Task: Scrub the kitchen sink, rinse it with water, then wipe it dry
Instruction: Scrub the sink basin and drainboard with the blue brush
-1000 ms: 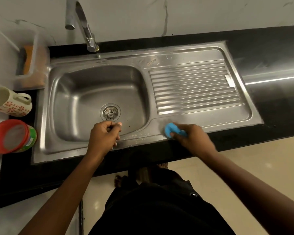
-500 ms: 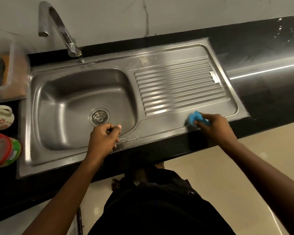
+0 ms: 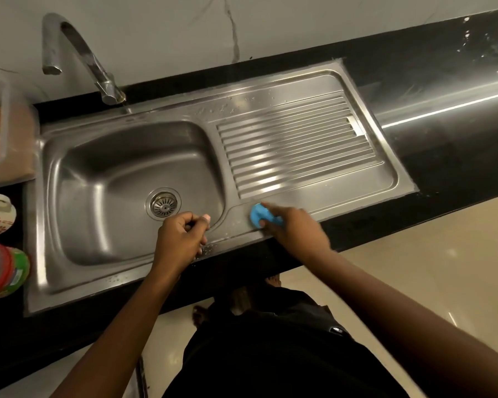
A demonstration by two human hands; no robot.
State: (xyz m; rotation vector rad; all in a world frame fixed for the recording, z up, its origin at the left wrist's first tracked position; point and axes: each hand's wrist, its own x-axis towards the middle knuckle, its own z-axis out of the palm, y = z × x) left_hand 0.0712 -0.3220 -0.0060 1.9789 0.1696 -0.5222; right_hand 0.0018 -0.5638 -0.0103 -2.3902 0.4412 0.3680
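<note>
While right hand [image 3: 296, 232] grips blue scrubber [image 3: 257, 216] on sink [image 3: 270, 96], left hand [image 3: 180, 238] curled; holds nothing.

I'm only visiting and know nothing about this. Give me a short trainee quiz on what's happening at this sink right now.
1. True or false: water is running from the faucet.
2. Which hand holds the blue scrubber?
3. The scrubber presses on: A) the basin floor, B) the flat front ledge of the sink, C) the black countertop.
Key: 1 false; 2 the right hand; 3 B.
</note>
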